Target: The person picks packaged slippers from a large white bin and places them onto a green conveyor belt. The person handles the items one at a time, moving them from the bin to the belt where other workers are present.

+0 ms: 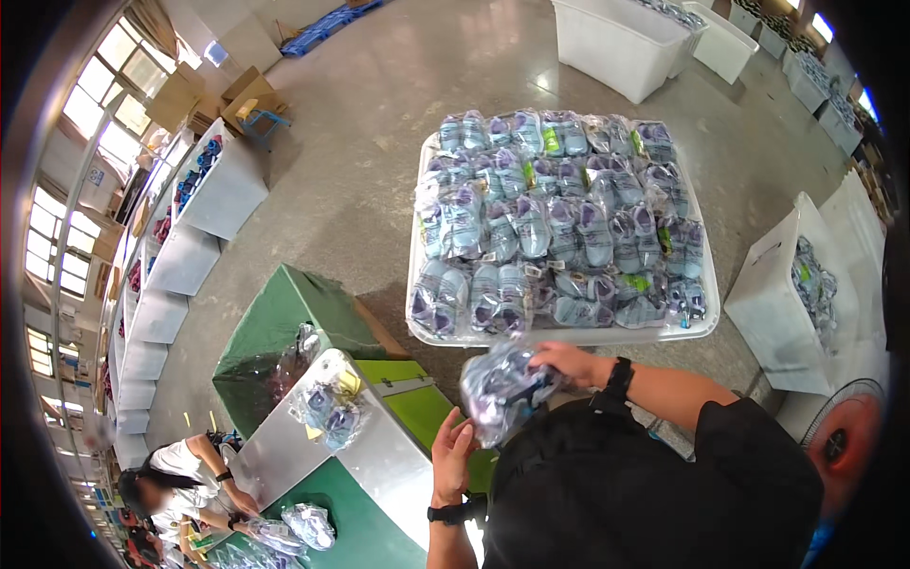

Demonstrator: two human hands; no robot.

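Both of my hands grip one clear plastic bag holding a pair of lilac and grey children's shoes [502, 389]. My left hand [451, 453] holds its lower edge, my right hand [567, 362] its upper side. The bag hangs just in front of a large white bin [559, 334] filled to the top with several rows of the same bagged shoes [555, 223]. My dark shirt hides what is under my arms.
A metal-topped, green-sided bench [379, 455] at my left carries another bagged pair [327, 406]. A seated person [185, 484] at lower left handles more bags. White bins stand at the right [787, 303], far top [616, 43] and along the left wall [204, 204]. A fan [839, 441] is lower right.
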